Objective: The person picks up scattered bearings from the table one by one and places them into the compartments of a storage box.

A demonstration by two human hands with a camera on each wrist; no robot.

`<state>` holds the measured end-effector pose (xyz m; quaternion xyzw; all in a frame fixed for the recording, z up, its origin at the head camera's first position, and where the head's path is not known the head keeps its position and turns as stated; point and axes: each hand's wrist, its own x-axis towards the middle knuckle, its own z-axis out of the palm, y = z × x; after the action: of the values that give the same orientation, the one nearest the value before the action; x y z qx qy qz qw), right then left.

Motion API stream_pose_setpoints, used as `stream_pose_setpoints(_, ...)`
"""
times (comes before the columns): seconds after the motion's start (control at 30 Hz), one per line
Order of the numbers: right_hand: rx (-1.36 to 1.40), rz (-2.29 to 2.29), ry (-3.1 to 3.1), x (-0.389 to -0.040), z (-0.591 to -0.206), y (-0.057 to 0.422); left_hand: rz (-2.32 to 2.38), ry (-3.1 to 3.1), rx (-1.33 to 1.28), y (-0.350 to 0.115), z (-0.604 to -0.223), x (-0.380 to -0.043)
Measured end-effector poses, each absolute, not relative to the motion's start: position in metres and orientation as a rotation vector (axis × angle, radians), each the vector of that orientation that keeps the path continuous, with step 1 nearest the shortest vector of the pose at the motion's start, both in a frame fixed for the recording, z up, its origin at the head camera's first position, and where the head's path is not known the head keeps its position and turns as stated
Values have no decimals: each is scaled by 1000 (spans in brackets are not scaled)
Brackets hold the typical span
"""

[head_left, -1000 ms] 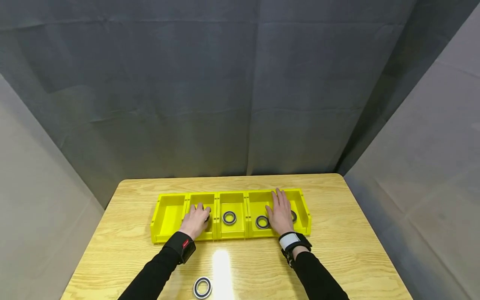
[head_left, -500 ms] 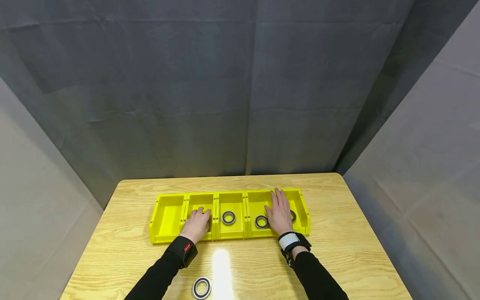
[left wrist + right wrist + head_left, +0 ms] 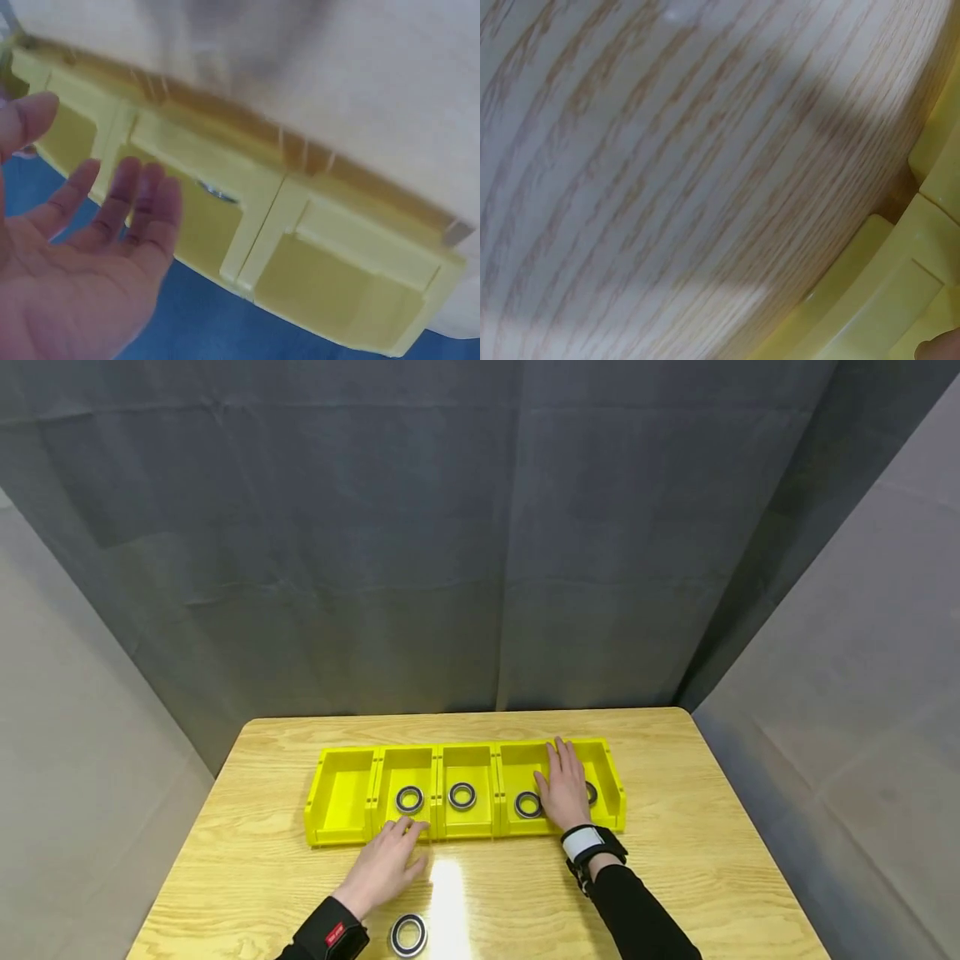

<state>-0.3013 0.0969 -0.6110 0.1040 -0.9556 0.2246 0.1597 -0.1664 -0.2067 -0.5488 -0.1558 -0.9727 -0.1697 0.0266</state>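
My left hand [image 3: 382, 867] is just in front of the yellow bin row [image 3: 465, 837], fingers loosely extended with nothing in them. In the left wrist view, that hand [image 3: 97, 240] shows an open palm beside the bins. A ball bearing [image 3: 409, 800] lies flat in the second compartment from the left. The compartment to its right holds another bearing [image 3: 462, 796]. My right hand [image 3: 566, 789] lies over the right part of the row with fingers extended. A bearing [image 3: 528, 804] shows to its left, and one more bearing [image 3: 592, 792] is partly hidden behind it.
A larger bearing [image 3: 408, 935] lies on the wooden table [image 3: 517, 902] near the front, close to the left wrist. The leftmost compartment [image 3: 341, 793] shows its bare floor. Grey cloth [image 3: 375, 568] hangs behind the table, and pale panels [image 3: 847, 760] flank it.
My left hand has let go of the bearing in the second compartment and drawn back toward the front of the table. My right hand stays in place.
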Motion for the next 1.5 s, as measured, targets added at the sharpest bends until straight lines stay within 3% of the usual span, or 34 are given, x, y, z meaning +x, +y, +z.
stream_pose_setpoints(0.57,298,648,-2749,-299,-608,98,-799,-3354,-557,-200,-572,-126)
stream_pose_setpoints(1.5,299,643,-2760,-299,-604,96,-810,-3421,-595,-199,-581,-121)
